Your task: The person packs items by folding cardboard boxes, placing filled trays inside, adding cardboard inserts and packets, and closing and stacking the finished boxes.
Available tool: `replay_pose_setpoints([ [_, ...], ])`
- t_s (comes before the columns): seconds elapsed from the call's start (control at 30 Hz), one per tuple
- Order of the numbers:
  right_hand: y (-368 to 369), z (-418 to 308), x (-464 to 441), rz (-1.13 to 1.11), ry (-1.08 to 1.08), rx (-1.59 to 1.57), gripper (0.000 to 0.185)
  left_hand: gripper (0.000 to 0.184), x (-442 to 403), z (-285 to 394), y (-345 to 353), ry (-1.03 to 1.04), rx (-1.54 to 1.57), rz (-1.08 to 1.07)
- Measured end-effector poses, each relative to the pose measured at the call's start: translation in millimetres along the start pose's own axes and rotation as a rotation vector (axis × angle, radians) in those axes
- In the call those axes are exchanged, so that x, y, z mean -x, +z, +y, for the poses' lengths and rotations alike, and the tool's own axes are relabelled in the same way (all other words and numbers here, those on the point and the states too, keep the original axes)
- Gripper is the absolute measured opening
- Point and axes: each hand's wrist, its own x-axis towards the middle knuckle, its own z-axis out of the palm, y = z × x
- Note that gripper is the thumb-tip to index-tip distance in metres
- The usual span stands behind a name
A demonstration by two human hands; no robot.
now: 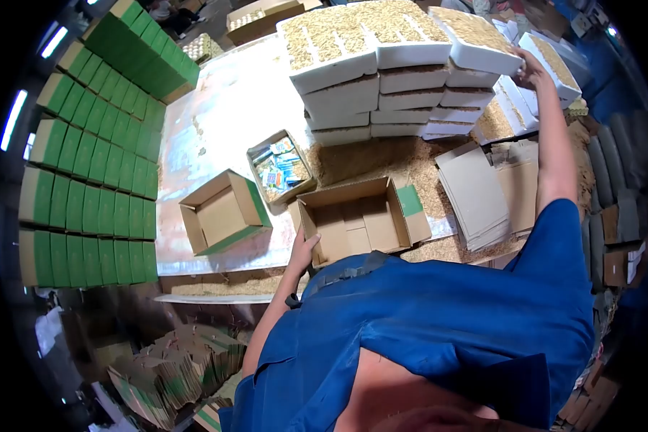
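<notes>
Close to my body, my left hand (306,248) touches the left end of an open cardboard box (360,223), empty inside, with a green flap at its right. My right hand (531,70) reaches far out and grips the right edge of a white tray (471,45) filled with grainy tan material, at the top right of a stack of similar trays (338,101). A second open box (223,212) with green sides sits to the left. Behind the near box, a small box holds blue and white packets (279,169).
Stacked green boxes (86,194) form a wall on the left. Flat cardboard sheets (474,194) lie at the right of the white table (209,108). Folded cardboard (180,367) is piled below left. More trays (554,65) stand at the back right.
</notes>
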Motion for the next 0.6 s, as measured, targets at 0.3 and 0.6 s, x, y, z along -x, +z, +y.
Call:
replay_pose_setpoints([
  [0.3, -71.2, 119.1, 73.1, -0.214, -0.063, -0.438, 0.042, 0.065, -14.1, -26.1, -8.9, 0.098, -0.037, -0.011],
  [0.6, -98.5, 241.6, 208.9, -0.219, -0.063, -0.533, 0.049, 0.058, -18.4, -25.0, -9.7, 0.178, -0.098, -0.023],
])
